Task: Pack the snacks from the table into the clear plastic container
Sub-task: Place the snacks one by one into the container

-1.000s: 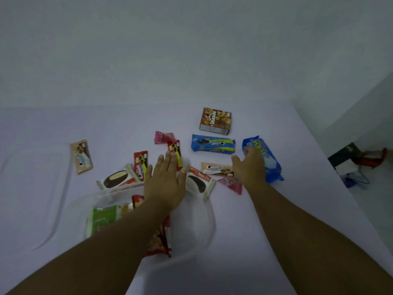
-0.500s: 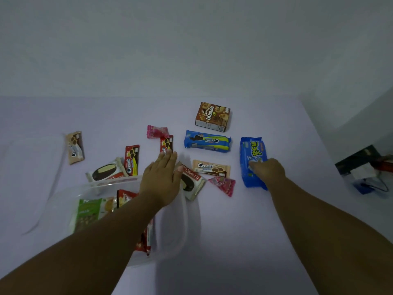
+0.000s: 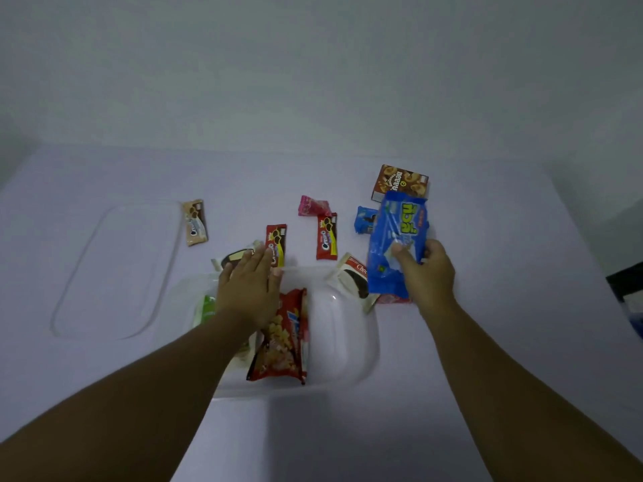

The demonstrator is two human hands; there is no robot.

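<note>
While the right hand [image 3: 426,273] grips the blue packet [image 3: 396,245] upright, the clear container [image 3: 351,328] lies down-left; the left hand [image 3: 248,290], flat and empty, steadies its rim.

A plain indoor room, likely a home: bare wall [image 3: 313,64] behind a snack-strewn white table [image 3: 487,307].

Two red Oreo sachets [image 3: 276,244] [image 3: 326,236], two blue packs [image 3: 396,245] [image 3: 365,220], one brown box [image 3: 400,180], one clear container [image 3: 348,328], one lid [image 3: 114,269].

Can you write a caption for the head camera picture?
Right hand lifts blue snack pack beside the clear container.
</note>
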